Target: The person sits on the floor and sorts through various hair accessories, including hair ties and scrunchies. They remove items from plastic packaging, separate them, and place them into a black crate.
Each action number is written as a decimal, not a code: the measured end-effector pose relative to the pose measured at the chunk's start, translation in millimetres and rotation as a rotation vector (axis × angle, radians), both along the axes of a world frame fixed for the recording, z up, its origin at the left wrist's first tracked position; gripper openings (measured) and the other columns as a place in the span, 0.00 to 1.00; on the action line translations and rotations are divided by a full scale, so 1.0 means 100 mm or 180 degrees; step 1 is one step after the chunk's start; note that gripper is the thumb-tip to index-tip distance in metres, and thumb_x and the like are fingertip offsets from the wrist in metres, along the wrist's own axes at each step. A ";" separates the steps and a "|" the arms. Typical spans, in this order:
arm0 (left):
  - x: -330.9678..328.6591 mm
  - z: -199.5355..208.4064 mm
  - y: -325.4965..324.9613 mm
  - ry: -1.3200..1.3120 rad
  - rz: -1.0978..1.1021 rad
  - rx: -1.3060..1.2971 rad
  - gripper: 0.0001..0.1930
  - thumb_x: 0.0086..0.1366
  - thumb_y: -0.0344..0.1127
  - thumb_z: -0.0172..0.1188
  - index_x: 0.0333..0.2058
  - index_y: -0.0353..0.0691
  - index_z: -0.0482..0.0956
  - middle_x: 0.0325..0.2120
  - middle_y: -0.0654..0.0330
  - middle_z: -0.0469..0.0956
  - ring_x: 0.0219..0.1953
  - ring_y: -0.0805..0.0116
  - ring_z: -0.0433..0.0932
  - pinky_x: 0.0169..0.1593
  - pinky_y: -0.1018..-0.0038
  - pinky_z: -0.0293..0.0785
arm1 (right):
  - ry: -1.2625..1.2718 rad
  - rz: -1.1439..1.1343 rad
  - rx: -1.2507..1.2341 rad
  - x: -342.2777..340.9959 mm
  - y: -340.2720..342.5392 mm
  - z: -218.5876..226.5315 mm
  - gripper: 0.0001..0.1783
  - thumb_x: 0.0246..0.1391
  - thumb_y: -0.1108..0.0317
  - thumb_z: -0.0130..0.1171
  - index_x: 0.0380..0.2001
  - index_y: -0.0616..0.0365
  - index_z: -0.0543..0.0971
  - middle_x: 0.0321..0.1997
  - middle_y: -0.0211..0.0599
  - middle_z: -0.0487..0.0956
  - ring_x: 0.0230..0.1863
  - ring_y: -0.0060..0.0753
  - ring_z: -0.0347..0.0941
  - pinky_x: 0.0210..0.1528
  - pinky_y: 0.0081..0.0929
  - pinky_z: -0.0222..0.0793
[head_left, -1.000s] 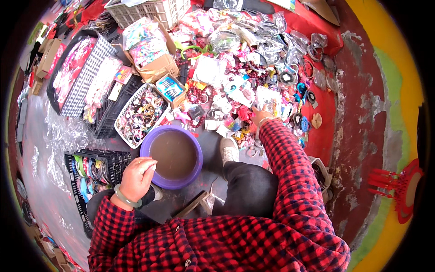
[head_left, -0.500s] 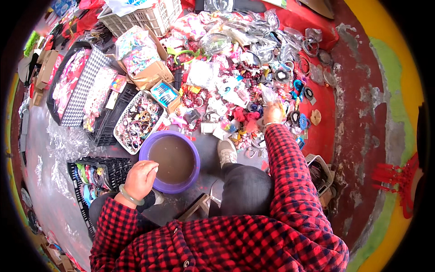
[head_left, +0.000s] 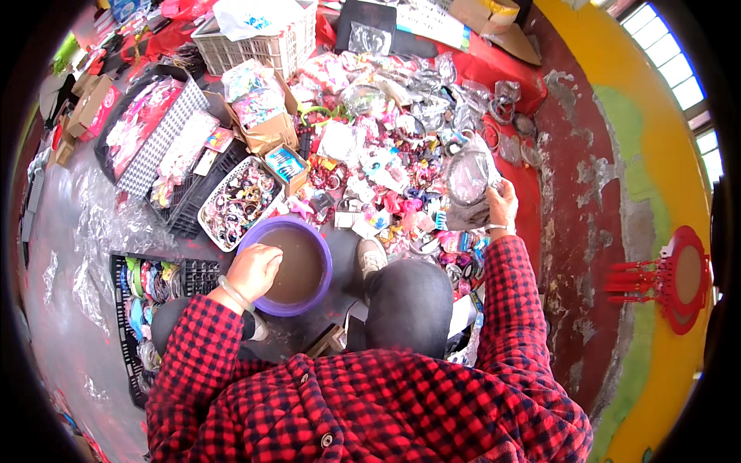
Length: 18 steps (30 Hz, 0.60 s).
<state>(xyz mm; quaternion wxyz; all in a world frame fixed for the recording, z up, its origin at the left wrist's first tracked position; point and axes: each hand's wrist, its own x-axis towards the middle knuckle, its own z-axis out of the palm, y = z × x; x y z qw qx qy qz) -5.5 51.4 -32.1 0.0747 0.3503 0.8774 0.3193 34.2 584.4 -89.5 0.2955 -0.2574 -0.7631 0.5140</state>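
Observation:
My right hand (head_left: 503, 205) is raised at the right edge of the heap. Thumb and fingers pinch a clear plastic bag (head_left: 468, 179), in which a dark ring-shaped item shows, perhaps a headband. My left hand (head_left: 256, 272) is closed, fingers curled together, over the left side of a purple basin (head_left: 327, 272) of murky brown water. Whatever it may hold is hidden. In front of me spreads a heap of hair accessories (head_left: 386, 166), many in clear wrappers.
A white basket (head_left: 210, 231) of hair ties stands behind the basin, beside a small cardboard box (head_left: 297, 182). A black crate (head_left: 202, 276) sits at left, a grey crate (head_left: 297, 48) at the back. A peeling wall (head_left: 575, 201) runs along the right.
My right hand has lifted off the heap and come right and nearer, now with the clear bag. My left hand has shifted slightly over the basin. The view has tilted.

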 end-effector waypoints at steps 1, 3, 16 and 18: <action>-0.01 -0.02 0.01 0.0043 -0.0052 0.0003 0.06 0.55 0.30 0.51 0.29 0.33 0.75 0.26 0.50 0.76 0.32 0.52 0.74 0.37 0.64 0.69 | 0.0159 0.0194 -0.0193 0.07 -0.08 0.23 0.16 0.45 0.73 0.55 0.41 0.62 0.72 0.34 0.27 0.75 0.32 0.19 0.70 0.36 0.19 0.66; 0.03 -0.04 -0.02 0.0134 -0.0061 0.0001 0.06 0.55 0.30 0.51 0.28 0.34 0.75 0.25 0.50 0.76 0.31 0.52 0.74 0.36 0.63 0.69 | 0.0428 0.0566 -0.0787 0.11 -0.32 0.62 0.17 0.45 0.75 0.54 0.41 0.61 0.72 0.34 0.27 0.75 0.32 0.19 0.70 0.36 0.19 0.66; 0.41 1.04 -0.19 -0.4482 -0.0487 0.3924 0.39 0.56 0.67 0.41 0.54 0.37 0.62 0.51 0.47 0.65 0.53 0.53 0.66 0.54 0.59 0.64 | 0.0273 0.2598 0.0350 0.36 -2.86 2.09 0.18 0.40 0.80 0.54 0.38 0.56 0.71 0.29 0.26 0.74 0.27 0.17 0.69 0.28 0.17 0.65; 0.29 1.14 -0.24 -0.4534 -0.0854 0.4400 0.40 0.55 0.67 0.42 0.54 0.38 0.61 0.53 0.49 0.64 0.54 0.52 0.65 0.54 0.57 0.63 | 0.1539 0.2911 0.2464 0.24 -3.16 2.17 0.16 0.33 0.80 0.57 0.31 0.52 0.75 0.30 0.30 0.74 0.27 0.33 0.71 0.26 0.25 0.69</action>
